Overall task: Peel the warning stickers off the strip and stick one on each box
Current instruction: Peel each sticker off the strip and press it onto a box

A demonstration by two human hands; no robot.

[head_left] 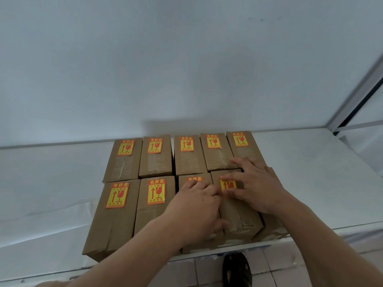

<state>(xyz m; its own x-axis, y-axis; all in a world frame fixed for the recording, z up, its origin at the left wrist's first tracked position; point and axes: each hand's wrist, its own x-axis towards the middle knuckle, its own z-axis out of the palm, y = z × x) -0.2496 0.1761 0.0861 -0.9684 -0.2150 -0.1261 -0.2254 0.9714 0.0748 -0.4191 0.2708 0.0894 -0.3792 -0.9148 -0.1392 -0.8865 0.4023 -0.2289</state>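
Observation:
Several brown cardboard boxes stand in two rows on a white table (51, 183). Each back-row box carries a yellow and red warning sticker, for example on the far-left box (125, 148). In the front row, the two left boxes show full stickers (117, 195). My left hand (196, 206) lies flat on the third front box, covering most of its sticker (194, 179). My right hand (255, 183) presses with straight fingers on the sticker (228, 185) of the fourth front box (238, 216). A fifth front box is mostly hidden under my right arm. No sticker strip is in view.
A pale wall rises behind the table. A white frame post (356, 96) slants at the right. Below the table's front edge are floor tiles and a dark sandal (237, 270).

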